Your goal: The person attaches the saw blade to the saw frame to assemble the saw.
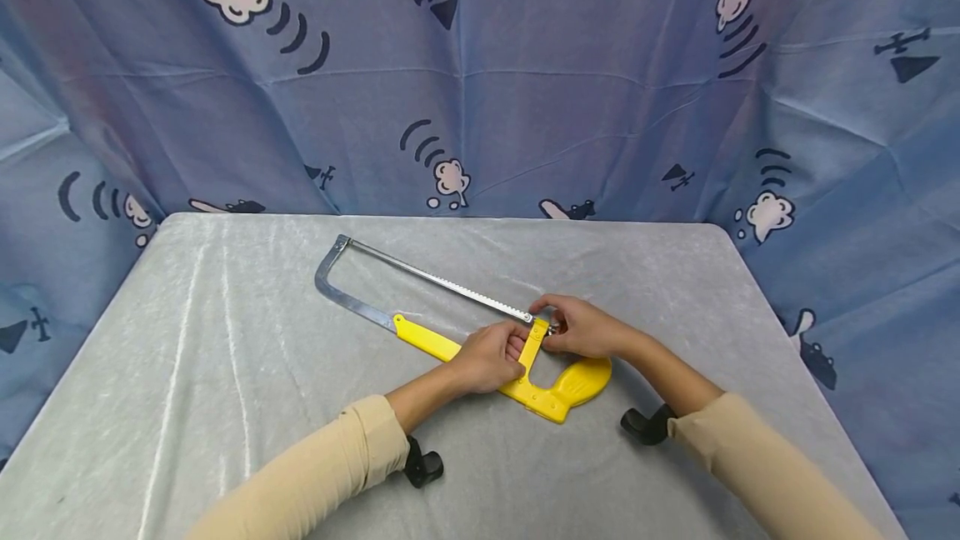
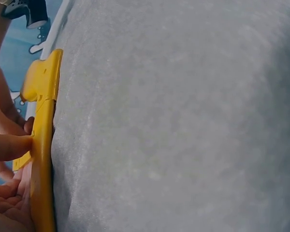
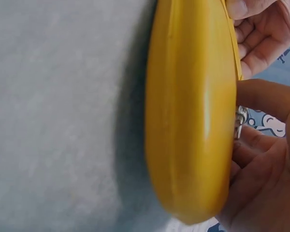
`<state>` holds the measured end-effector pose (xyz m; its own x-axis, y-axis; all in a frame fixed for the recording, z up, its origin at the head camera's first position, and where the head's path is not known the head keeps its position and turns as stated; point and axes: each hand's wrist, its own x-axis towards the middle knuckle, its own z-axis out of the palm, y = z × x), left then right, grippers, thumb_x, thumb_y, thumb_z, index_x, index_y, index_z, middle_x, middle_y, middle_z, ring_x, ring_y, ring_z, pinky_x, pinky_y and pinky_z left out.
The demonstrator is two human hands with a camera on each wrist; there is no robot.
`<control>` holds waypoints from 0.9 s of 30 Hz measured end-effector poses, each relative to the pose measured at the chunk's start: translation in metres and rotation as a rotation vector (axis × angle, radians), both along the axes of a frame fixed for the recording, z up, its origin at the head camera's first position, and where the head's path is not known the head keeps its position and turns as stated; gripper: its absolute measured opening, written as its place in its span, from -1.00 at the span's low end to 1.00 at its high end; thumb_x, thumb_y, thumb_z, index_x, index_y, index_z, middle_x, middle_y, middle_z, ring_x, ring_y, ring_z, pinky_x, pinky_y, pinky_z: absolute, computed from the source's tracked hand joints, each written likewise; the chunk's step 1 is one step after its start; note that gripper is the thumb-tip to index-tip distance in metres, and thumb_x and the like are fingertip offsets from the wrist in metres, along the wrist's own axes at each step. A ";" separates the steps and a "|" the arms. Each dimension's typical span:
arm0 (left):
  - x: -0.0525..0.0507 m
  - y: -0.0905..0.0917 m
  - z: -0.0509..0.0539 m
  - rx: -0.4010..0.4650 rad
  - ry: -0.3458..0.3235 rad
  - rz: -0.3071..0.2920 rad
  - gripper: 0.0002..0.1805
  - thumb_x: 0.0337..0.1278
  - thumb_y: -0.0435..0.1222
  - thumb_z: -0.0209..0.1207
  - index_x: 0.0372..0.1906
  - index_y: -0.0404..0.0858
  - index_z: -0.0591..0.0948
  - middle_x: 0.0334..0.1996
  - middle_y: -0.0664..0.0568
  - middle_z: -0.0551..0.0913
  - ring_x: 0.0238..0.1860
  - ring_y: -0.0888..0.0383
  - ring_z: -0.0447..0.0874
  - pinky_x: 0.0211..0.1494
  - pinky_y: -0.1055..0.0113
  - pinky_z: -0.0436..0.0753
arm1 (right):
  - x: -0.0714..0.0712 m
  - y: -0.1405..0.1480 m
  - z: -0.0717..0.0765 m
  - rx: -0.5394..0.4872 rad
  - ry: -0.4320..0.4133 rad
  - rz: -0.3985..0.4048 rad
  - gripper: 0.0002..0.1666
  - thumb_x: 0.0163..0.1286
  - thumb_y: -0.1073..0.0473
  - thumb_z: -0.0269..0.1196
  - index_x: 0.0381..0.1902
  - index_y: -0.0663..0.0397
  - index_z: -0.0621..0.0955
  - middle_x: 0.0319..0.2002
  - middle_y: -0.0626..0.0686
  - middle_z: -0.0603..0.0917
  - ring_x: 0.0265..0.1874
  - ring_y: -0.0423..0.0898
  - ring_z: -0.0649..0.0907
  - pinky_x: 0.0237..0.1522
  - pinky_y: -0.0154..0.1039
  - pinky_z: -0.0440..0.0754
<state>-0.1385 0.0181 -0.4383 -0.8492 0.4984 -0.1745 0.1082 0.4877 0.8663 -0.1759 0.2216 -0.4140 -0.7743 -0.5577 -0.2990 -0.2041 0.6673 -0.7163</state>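
Observation:
A hacksaw [image 1: 431,342] with a yellow handle and a steel front bow lies on the table, its toothed blade [image 1: 442,282] stretched along the far side. My left hand [image 1: 491,357] grips the yellow frame just ahead of the handle, thumb on top. At the handle end of the blade, my right hand [image 1: 588,327] has thumb and fingers curled round a small metal wing nut [image 3: 240,116]. Close up in the right wrist view, the yellow handle [image 3: 193,111] hides part of that hand. Only part of the yellow frame [image 2: 43,159] shows in the left wrist view.
A pale grey velvety cloth [image 1: 225,407] covers the table. Behind it hangs a blue patterned curtain [image 1: 525,107]. Black wrist mounts [image 1: 423,467] sit below both forearms, close to the cloth.

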 end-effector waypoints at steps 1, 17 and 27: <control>0.000 0.000 0.000 0.000 0.000 0.000 -0.59 -0.03 -0.51 0.30 0.01 -0.35 0.57 -0.30 0.10 0.57 -0.27 0.25 0.51 -0.14 0.42 0.53 | 0.000 -0.002 0.000 0.016 0.004 -0.001 -0.44 0.24 0.39 0.32 0.20 0.31 0.46 -0.49 0.03 0.48 -0.54 -0.13 0.44 -0.46 -0.32 0.44; 0.000 0.000 0.001 -0.005 -0.012 0.001 -0.60 -0.01 -0.51 0.32 0.02 -0.34 0.57 -0.29 0.10 0.56 -0.26 0.25 0.50 -0.13 0.41 0.52 | -0.006 0.000 0.005 0.068 0.087 0.082 -0.40 0.23 0.39 0.31 0.24 0.24 0.44 -0.39 0.04 0.53 -0.47 -0.11 0.48 -0.42 -0.26 0.50; 0.000 0.000 0.000 -0.013 0.004 0.000 -0.59 -0.01 -0.51 0.31 0.02 -0.34 0.58 -0.30 0.10 0.56 -0.27 0.24 0.50 -0.15 0.42 0.52 | -0.007 0.010 0.008 -0.033 0.059 0.063 -0.49 0.34 0.36 0.27 0.22 0.34 0.46 -0.30 0.07 0.58 -0.40 -0.06 0.54 -0.33 -0.25 0.57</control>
<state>-0.1387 0.0181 -0.4386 -0.8499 0.4962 -0.1776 0.1116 0.4987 0.8595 -0.1830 0.2318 -0.4058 -0.7528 -0.6149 -0.2348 -0.2876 0.6281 -0.7230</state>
